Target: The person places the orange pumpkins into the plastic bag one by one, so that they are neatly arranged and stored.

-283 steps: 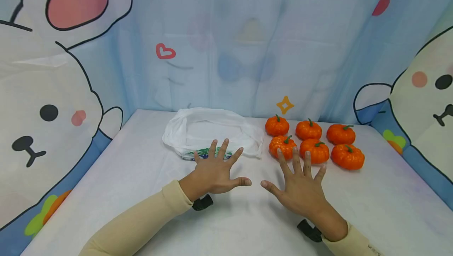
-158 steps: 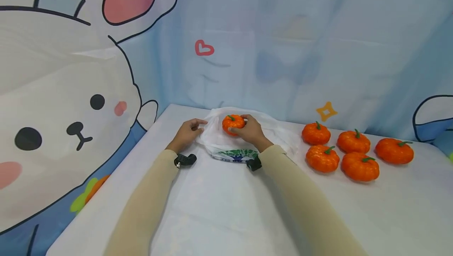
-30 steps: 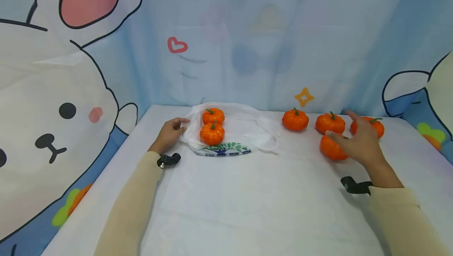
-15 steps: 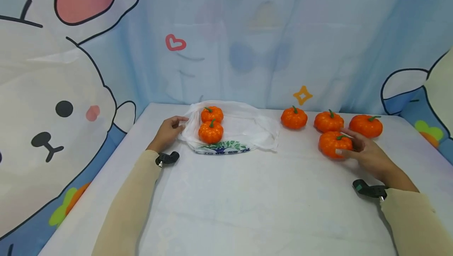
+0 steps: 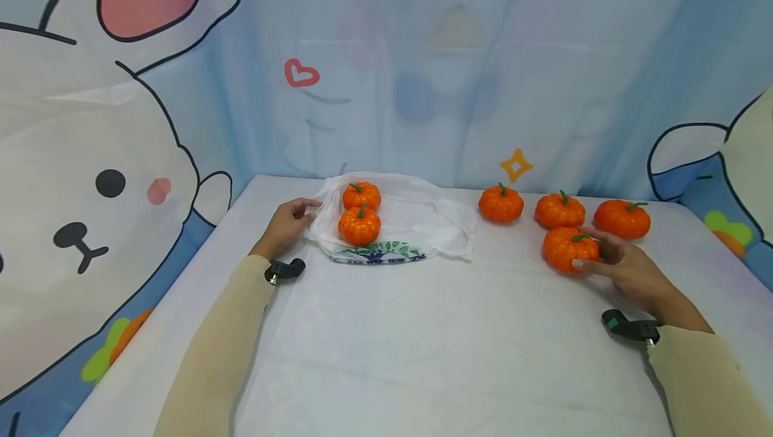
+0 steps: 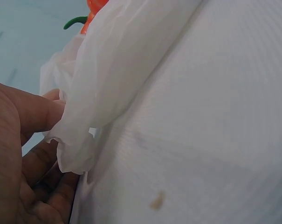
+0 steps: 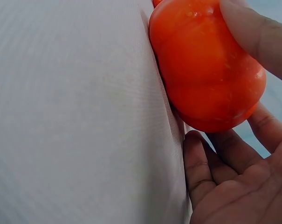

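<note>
At the left end of the white plastic bag (image 5: 423,215), my left hand (image 5: 286,225) pinches the bag's edge between thumb and fingers; the left wrist view shows the crumpled film (image 6: 108,70) between them. Two small orange pumpkins (image 5: 359,225) with green stems sit in the bag's left part, one behind the other. On the right, my right hand (image 5: 634,272) grips the front pumpkin (image 5: 564,249) of the loose group from its right side. Up close in the right wrist view, the thumb (image 7: 259,35) lies on this pumpkin (image 7: 201,60), with fingers beneath its other side.
Behind the gripped pumpkin stand three more, a left pumpkin (image 5: 501,204), a middle pumpkin (image 5: 559,211) and a right pumpkin (image 5: 622,219). The white-covered table (image 5: 423,343) ends at a blue cartoon curtain (image 5: 374,115). Green and blue print (image 5: 386,252) marks the bag's front.
Both hands were spread open at first. The right hand carried a pumpkin to the bag; two now sit there. Lately it came down onto the front pumpkin, while the left stayed at the bag.
</note>
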{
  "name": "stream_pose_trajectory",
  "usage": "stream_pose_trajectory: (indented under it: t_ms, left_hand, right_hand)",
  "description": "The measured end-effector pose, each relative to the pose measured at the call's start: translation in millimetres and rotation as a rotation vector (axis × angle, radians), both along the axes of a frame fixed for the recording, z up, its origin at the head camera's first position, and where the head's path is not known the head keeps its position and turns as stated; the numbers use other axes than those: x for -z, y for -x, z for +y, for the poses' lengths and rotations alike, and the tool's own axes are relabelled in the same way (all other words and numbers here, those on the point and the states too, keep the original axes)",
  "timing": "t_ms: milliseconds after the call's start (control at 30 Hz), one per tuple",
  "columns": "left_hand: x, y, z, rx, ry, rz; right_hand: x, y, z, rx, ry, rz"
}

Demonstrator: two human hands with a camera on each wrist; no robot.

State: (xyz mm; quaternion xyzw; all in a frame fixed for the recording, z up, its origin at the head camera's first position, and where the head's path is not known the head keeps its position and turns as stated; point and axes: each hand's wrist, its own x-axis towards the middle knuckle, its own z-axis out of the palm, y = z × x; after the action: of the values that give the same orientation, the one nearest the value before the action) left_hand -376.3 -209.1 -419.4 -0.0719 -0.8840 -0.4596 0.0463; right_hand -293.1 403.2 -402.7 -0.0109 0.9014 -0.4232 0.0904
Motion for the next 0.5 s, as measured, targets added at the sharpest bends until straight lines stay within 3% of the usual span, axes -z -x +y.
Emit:
stream_pose_trajectory:
  t_ms: [500]
  left_hand:
    - [-0.6,0.4,-2.8,-0.013,-0.016,-0.019]
  right_hand:
    - [1.0,3.1,-3.6,-0.008,0.002,0.008]
